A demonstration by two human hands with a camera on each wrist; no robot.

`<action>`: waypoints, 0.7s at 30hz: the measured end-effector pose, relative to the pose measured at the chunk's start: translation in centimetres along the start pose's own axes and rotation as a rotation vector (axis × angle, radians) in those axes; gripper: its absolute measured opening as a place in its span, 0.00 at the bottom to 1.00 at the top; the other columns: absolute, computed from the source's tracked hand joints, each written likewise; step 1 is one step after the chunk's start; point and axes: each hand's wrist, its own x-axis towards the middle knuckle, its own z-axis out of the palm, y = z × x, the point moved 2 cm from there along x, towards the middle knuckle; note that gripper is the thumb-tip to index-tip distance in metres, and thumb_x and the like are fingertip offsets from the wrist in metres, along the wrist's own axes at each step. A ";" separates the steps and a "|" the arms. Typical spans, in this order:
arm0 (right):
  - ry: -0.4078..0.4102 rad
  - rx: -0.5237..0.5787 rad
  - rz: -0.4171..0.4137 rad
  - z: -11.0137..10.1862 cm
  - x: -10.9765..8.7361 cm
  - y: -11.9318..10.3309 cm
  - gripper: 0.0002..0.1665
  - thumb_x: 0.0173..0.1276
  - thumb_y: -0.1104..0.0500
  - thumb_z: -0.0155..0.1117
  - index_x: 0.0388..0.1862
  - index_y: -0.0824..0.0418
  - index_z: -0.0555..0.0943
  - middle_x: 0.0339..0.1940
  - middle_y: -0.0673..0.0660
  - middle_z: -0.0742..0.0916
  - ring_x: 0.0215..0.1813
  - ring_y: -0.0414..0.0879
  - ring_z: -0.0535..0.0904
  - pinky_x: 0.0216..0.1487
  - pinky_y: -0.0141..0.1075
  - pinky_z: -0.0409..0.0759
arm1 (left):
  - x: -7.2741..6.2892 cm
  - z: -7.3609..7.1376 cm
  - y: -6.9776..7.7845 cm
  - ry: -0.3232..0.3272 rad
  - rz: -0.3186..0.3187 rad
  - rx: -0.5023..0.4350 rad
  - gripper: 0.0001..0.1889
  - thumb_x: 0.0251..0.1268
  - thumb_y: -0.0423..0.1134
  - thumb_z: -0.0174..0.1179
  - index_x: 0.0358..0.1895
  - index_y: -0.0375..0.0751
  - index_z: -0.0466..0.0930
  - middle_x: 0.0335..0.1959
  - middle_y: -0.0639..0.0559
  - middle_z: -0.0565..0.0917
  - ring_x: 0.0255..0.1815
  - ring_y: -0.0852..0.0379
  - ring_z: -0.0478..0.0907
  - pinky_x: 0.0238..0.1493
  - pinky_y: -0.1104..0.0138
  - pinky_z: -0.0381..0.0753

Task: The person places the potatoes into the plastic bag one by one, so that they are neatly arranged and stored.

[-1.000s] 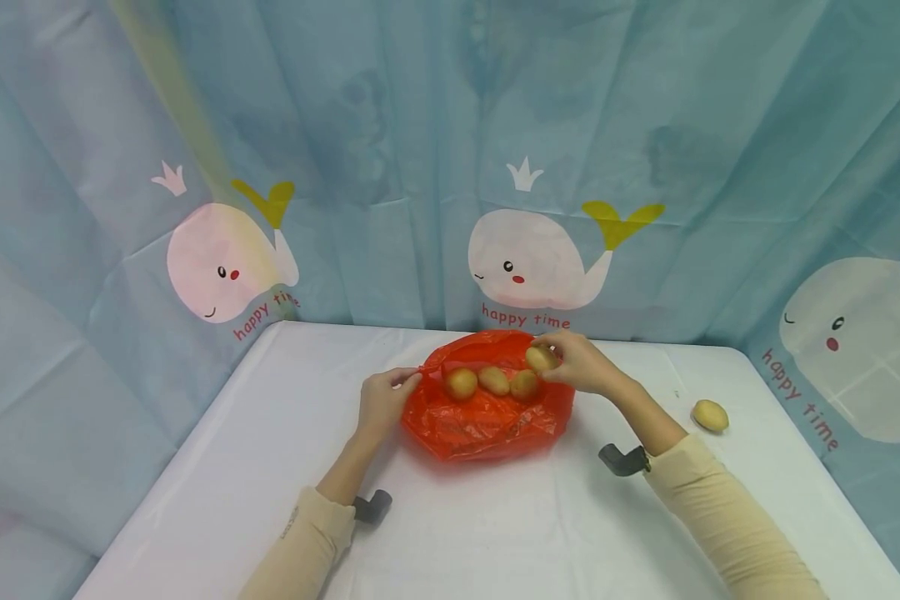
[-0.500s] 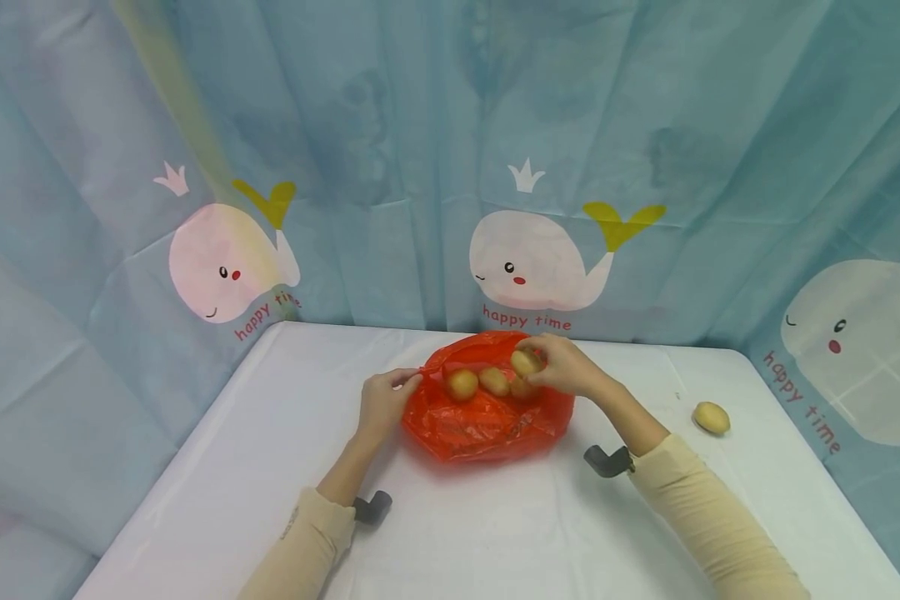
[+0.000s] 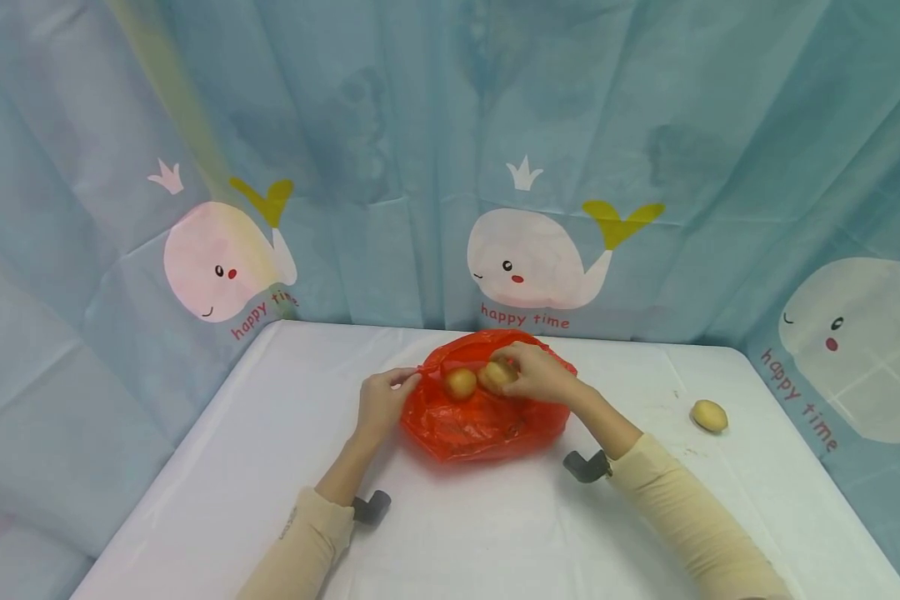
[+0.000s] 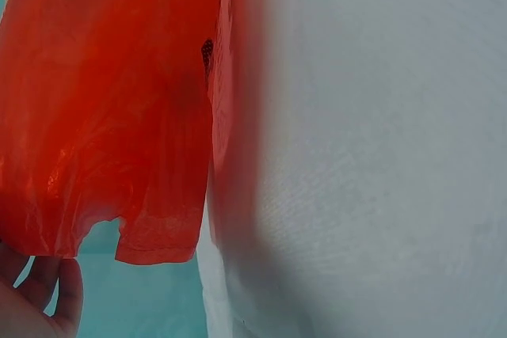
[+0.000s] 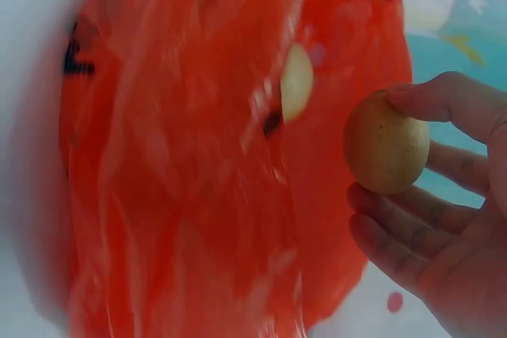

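A red plastic bag [image 3: 465, 429] lies on the white table with its mouth spread wide. My left hand [image 3: 381, 404] pinches the left end of its rim between thumb and fingers; in the left wrist view those fingers [image 4: 70, 294] are at the bag's edge. With my right hand [image 3: 542, 375] I hold a potato [image 5: 386, 144] over the mouth, thumb on one side and fingers on the other. A rounder potato [image 3: 461, 383] sits inside the bag, left of the held one. My right hand hides the bag's right interior.
A single potato [image 3: 709, 416] rests at the right of the table [image 3: 480, 533]. A pale blue curtain [image 3: 390, 150] printed with whales hangs behind and at both sides. Dark camera mounts [image 3: 587, 467] stick out from both wrists.
My right hand has carried the potato leftward from the bag's right rim to over its middle, now covering potatoes seen there before. My left hand has stayed in place on the rim.
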 end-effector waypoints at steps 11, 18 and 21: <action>-0.041 -0.031 -0.016 2.8 1.0 -1.8 0.29 0.58 0.59 0.71 0.61 0.54 0.79 0.52 0.50 0.83 0.52 0.45 0.75 0.48 0.39 0.82 | 0.1 0.0 0.0 0.011 0.043 0.005 0.12 0.67 0.41 0.61 0.46 0.39 0.87 0.43 0.45 0.89 0.52 0.45 0.84 0.57 0.52 0.82; -0.053 -0.059 -0.012 4.3 1.6 -2.7 0.30 0.59 0.56 0.71 0.62 0.47 0.78 0.53 0.45 0.83 0.54 0.43 0.74 0.50 0.45 0.81 | 0.0 0.0 0.0 -0.006 0.022 -0.003 0.13 0.67 0.43 0.61 0.46 0.39 0.87 0.44 0.45 0.89 0.54 0.46 0.83 0.58 0.53 0.81; -0.079 -0.041 -0.023 5.1 1.9 -2.9 0.31 0.59 0.56 0.71 0.63 0.50 0.77 0.57 0.48 0.82 0.57 0.45 0.74 0.55 0.45 0.83 | 0.1 0.0 -0.1 -0.001 0.030 0.005 0.12 0.67 0.42 0.61 0.46 0.39 0.87 0.43 0.45 0.89 0.54 0.45 0.83 0.58 0.52 0.81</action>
